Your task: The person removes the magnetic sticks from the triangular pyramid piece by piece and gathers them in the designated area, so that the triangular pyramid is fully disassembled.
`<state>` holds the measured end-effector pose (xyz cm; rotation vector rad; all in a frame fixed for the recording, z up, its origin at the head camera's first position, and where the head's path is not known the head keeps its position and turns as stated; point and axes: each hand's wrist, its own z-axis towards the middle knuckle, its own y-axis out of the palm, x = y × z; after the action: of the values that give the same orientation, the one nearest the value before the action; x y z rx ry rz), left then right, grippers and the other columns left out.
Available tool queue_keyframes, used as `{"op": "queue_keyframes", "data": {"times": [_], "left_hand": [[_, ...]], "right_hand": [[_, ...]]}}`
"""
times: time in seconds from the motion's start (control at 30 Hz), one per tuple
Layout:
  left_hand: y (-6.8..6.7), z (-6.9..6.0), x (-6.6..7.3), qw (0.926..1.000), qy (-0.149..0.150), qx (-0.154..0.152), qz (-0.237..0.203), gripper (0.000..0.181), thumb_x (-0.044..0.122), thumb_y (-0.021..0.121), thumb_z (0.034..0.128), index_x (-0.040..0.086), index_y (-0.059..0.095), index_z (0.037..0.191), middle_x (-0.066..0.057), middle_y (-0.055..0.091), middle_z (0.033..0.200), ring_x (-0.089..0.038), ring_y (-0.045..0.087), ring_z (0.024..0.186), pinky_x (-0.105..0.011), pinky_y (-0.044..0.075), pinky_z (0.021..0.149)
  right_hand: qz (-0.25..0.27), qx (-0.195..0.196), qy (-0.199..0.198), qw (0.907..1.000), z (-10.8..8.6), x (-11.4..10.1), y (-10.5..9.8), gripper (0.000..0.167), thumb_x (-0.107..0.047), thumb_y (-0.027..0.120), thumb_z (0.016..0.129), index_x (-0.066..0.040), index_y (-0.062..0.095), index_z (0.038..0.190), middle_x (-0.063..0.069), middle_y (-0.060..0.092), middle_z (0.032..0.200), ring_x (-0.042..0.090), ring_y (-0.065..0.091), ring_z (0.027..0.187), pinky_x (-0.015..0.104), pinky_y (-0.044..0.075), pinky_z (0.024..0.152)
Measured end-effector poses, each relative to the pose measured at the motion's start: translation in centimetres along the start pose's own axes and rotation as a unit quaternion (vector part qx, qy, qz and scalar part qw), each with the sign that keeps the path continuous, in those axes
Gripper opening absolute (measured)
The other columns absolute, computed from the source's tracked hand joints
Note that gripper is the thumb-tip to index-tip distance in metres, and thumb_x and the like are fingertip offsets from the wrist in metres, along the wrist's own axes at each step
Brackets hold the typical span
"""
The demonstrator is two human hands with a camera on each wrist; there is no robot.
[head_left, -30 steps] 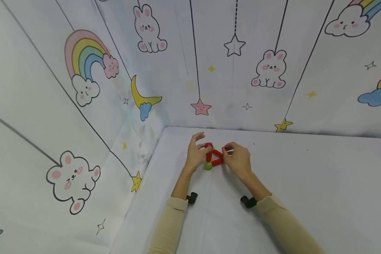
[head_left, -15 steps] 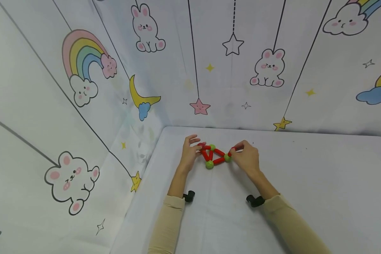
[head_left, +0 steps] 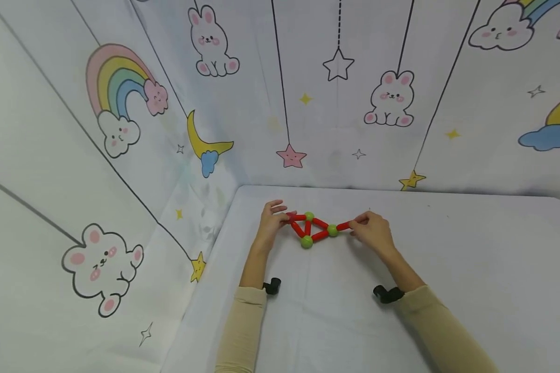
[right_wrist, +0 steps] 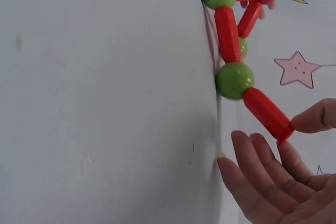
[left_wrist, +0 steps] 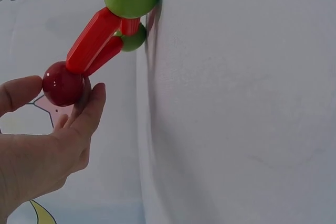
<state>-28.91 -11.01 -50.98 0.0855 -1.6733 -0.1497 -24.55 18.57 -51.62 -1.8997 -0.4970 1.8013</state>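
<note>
The toy (head_left: 308, 228), a flat diamond of red sticks and balls with one crosspiece, lies between the two hands near the far edge of the bench (head_left: 303, 321), its long axis running from the left hand (head_left: 270, 223) to the right hand (head_left: 372, 231) across the person's front. What matters is that each hand has an opposite end: the left pinches the red ball (left_wrist: 63, 84) at the left corner between thumb and fingers, while the right pinches the outer tip of a loose-ended stick (right_wrist: 268, 114) that juts from the right-hand green ball (head_left: 333, 230). Both held ends look lifted, so the stick slopes up from that ball, while the near green ball (head_left: 306, 242) and the far green ball (head_left: 309, 216) seem to sit low, on or close to the bench. The left hand is nearer to the crosspiece; the right is farther out, a stick's length from the diamond. Both forearms reach forward from the near side, the right one angled inward; the right hand's spare fingers extend loosely beneath the stick tip.
</note>
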Motion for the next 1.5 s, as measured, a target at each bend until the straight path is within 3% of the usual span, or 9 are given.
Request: {"op": "queue_keyframes", "data": {"times": [0.17,0.53,0.7,0.93,1.2,1.37,1.5], "left_hand": [[-0.4,0.2,-0.2,0.9999,-0.015,0.006,-0.002,0.062,-0.01,0.053,0.0909,-0.003,0.04,0.151,-0.032,0.044,0.148,-0.036,0.07,0.117,-0.039,0.057,0.1],[-0.5,0.3,-0.6,0.9978,-0.05,-0.023,0.037,0.052,-0.008,0.049,0.0987,-0.004,0.043,0.15,-0.032,0.05,0.145,-0.038,0.063,0.127,-0.046,0.047,0.113],[-0.7,0.5,-1.0,0.9951,-0.053,-0.019,0.081,0.052,-0.006,0.05,0.1004,-0.002,0.039,0.151,-0.027,0.055,0.144,-0.035,0.061,0.13,-0.044,0.046,0.114],[-0.9,0.7,-1.9,0.9907,-0.034,-0.021,0.13,0.059,-0.012,0.053,0.0998,-0.003,0.034,0.154,-0.025,0.054,0.147,-0.034,0.057,0.136,-0.044,0.048,0.112],[-1.3,0.7,-2.0,0.9896,-0.037,-0.024,0.137,0.061,-0.009,0.062,0.0984,-0.003,0.037,0.154,-0.025,0.053,0.149,-0.034,0.06,0.133,-0.044,0.05,0.11],[-1.3,0.4,-1.6,0.989,-0.055,-0.023,0.135,0.065,-0.007,0.067,0.0961,-0.001,0.038,0.154,-0.024,0.052,0.149,-0.03,0.064,0.128,-0.042,0.051,0.109],[-1.4,0.4,-1.4,0.9888,-0.051,-0.022,0.139,0.063,-0.007,0.068,0.0954,-0.002,0.042,0.153,-0.025,0.051,0.149,-0.032,0.065,0.127,-0.041,0.053,0.107]], "right_hand": [[-0.001,-0.028,0.024,0.9993,0.1,0.6,-0.6,0.037,-0.03,0.063,0.098,0.003,0.066,0.116,0.016,0.075,0.098,0.019,0.072,0.075,0.026,0.056,0.062],[0.022,-0.067,0.051,0.9962,0.0,1.4,-2.1,0.04,-0.027,0.063,0.097,0.007,0.065,0.118,0.02,0.077,0.103,0.024,0.076,0.083,0.034,0.065,0.072],[0.008,-0.086,0.061,0.9944,-0.1,1.6,-2.8,0.037,-0.026,0.063,0.097,0.006,0.067,0.114,0.016,0.077,0.099,0.022,0.076,0.081,0.033,0.064,0.072],[0.008,-0.1,0.063,0.993,0.0,2.1,-3.1,0.033,-0.022,0.065,0.094,0.006,0.07,0.111,0.014,0.077,0.094,0.019,0.075,0.079,0.032,0.064,0.071],[-0.025,-0.093,0.045,0.9944,0.2,2.7,-2.8,0.026,-0.017,0.07,0.096,0.004,0.072,0.11,0.011,0.076,0.089,0.017,0.073,0.074,0.03,0.063,0.067],[-0.06,-0.045,-0.013,0.9971,-0.2,1.4,-3.2,0.026,-0.022,0.07,0.098,0.001,0.073,0.109,0.013,0.075,0.092,0.022,0.071,0.074,0.03,0.055,0.062],[-0.066,-0.006,-0.06,0.996,-0.3,-0.7,-2.8,0.024,-0.024,0.071,0.098,-0.003,0.074,0.109,0.016,0.076,0.103,0.03,0.07,0.088,0.033,0.052,0.066]]}}
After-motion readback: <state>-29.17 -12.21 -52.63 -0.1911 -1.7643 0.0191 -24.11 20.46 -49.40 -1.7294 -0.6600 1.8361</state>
